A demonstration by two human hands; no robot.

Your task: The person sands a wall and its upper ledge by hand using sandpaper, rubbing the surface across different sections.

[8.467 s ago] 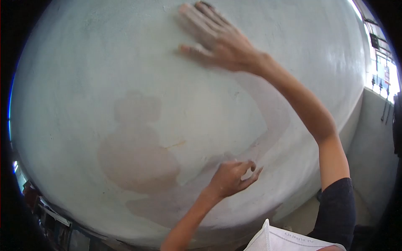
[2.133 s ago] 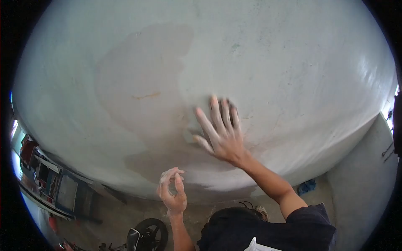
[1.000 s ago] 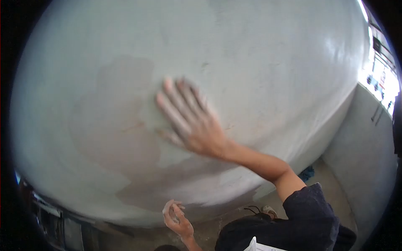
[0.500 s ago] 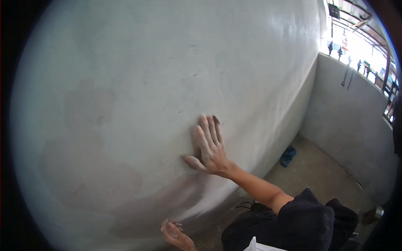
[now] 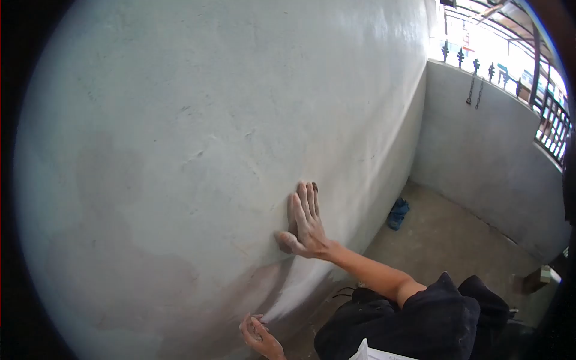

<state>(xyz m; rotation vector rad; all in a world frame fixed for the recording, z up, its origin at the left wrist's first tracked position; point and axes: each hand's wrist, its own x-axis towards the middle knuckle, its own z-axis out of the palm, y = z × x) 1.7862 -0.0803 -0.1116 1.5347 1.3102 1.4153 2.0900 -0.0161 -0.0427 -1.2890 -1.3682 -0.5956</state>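
My right hand (image 5: 306,225) lies against a grey plastered wall (image 5: 180,90), fingers stretched upward and thumb out to the left. Pale dust coats its skin, and a dark patch shows at one fingertip. Whether anything is under the palm is hidden. Lower down, near the bottom edge, my left hand (image 5: 262,339) hangs in front of the wall with its fingers loosely curled and apart; I see nothing in it. Darker, damp-looking patches (image 5: 144,276) and small scuffs mark the wall's surface.
A low grey wall (image 5: 480,138) meets the big wall at the right, topped by metal spikes and railing (image 5: 552,129). Short chains (image 5: 474,93) hang from it. Blue cloth or plastic (image 5: 398,214) lies on the concrete floor (image 5: 444,234) by the corner. A block-like object (image 5: 537,279) is at far right.
My right hand has slid slightly down and to the right on the wall, still flat. The view has shifted, so the corner and railing appear further left. My left hand remains low, loosely curled.
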